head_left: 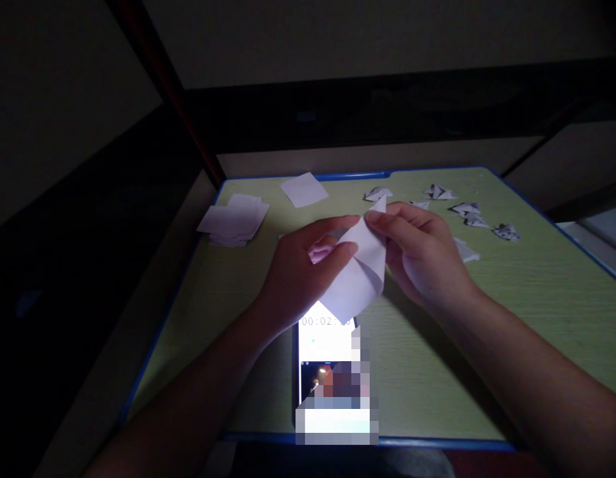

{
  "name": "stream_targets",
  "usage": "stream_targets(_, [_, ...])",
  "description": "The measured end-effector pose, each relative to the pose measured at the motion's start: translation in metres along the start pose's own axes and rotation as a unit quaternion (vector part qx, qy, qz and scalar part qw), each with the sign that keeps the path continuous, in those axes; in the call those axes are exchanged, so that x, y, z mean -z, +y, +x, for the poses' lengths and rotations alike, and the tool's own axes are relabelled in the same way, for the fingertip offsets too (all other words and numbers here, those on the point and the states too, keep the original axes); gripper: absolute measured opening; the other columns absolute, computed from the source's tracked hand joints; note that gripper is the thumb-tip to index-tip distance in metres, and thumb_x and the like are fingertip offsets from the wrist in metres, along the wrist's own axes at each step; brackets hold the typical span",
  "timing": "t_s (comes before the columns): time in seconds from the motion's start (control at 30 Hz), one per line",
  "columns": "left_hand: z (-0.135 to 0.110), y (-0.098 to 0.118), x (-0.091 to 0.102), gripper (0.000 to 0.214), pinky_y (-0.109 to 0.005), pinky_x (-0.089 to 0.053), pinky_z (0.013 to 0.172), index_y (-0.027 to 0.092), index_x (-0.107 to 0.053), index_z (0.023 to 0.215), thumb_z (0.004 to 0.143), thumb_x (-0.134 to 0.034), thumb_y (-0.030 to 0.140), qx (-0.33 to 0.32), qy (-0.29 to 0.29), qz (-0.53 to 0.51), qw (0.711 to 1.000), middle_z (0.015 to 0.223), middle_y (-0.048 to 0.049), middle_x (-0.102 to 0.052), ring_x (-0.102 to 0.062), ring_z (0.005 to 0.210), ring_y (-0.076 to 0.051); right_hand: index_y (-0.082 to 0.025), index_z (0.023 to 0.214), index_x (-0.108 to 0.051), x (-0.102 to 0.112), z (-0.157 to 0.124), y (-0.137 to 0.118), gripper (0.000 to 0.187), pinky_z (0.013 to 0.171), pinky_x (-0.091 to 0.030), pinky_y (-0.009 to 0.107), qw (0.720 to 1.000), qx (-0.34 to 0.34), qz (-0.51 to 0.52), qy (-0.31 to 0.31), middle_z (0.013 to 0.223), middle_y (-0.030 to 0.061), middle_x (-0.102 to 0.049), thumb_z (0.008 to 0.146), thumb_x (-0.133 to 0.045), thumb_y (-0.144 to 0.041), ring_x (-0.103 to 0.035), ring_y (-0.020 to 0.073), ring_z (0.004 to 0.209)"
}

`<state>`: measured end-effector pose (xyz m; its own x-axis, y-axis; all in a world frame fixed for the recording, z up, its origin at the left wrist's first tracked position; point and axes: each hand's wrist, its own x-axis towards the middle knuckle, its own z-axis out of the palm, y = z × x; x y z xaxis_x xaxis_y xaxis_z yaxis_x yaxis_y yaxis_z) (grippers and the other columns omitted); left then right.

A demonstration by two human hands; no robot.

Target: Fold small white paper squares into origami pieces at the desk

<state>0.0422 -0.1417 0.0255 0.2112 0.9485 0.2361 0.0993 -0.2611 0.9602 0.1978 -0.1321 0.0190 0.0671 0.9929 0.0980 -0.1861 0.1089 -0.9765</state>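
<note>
Above a lit phone (324,337), left hand (298,265), right hand (427,249), fingers (390,226) pinching a part-folded white paper (355,285)

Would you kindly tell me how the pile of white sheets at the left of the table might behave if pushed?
The pile would probably slide apart rather than move as one block, since its edges are unaligned. It looks light, being thin paper. It may also flex, if like the held sheet, which visibly curves.

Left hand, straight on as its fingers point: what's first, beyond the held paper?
Likely the right hand: its thumb lies just ahead of the left hand in the picture, though depth is unclear.
</note>
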Motion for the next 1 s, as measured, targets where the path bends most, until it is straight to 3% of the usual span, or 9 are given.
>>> stream_targets(0.2, [0.0,0.0,0.0,0.031,-0.024,-0.054,0.063,0.019,-0.072,0.107,0.076,-0.065,0.019,0.013,-0.015,0.002,1.0,0.064,0.0022,-0.064,-0.06,0.065,-0.012,-0.024,0.054,-0.056,0.0,0.0,0.0,0.026,0.051,-0.029,0.031,1.0,0.002,-0.023,0.019,0.055,-0.0014,-0.045,0.075,-0.07,-0.028,-0.041,0.012,0.052])
stream_targets(0.5, [0.0,0.0,0.0,0.032,-0.023,-0.051,0.059,0.019,-0.071,0.108,0.076,-0.064,0.019,0.021,-0.023,0.001,1.0,0.062,0.0027,-0.062,-0.055,0.06,-0.011,-0.022,0.056,-0.06,-0.001,0.0,0.003,0.023,0.051,-0.027,0.029,1.0,-0.002,0.014,0.023,0.054,-0.0021,-0.046,0.077,-0.067,-0.024,-0.04,0.0106,0.051])
stream_targets(0.67, [0.001,-0.001,0.0,0.031,-0.021,-0.046,0.053,0.018,-0.072,0.105,0.074,-0.067,0.019,0.029,-0.022,0.0,0.999,0.064,0.0017,-0.064,-0.056,0.059,-0.01,-0.022,0.06,-0.066,-0.001,0.002,-0.001,0.014,0.051,-0.032,0.028,0.998,-0.023,0.047,0.022,0.06,-0.0007,-0.054,0.074,-0.068,-0.023,-0.045,0.0115,0.055])
stream_targets(0.87, [0.002,-0.001,0.003,0.031,-0.02,-0.04,0.045,0.019,-0.072,0.103,0.073,-0.069,0.02,0.076,-0.051,-0.072,0.993,0.064,0.0005,-0.068,-0.057,0.053,-0.011,-0.024,0.074,-0.073,0.003,0.007,-0.011,0.008,0.044,-0.032,0.024,0.986,-0.112,0.12,-0.014,0.059,-0.003,-0.053,0.07,-0.066,-0.028,-0.043,0.0092,0.048])
stream_targets(1.0, [0.003,-0.004,0.004,0.03,-0.018,-0.039,0.042,0.023,-0.071,0.104,0.075,-0.07,0.022,0.101,-0.083,-0.154,0.979,0.068,0.0004,-0.07,-0.056,0.049,-0.009,-0.024,0.074,-0.07,0.005,0.007,-0.01,0.011,0.046,-0.038,0.024,0.983,-0.113,0.134,-0.048,0.06,-0.003,-0.058,0.071,-0.068,-0.034,-0.049,0.0101,0.049])
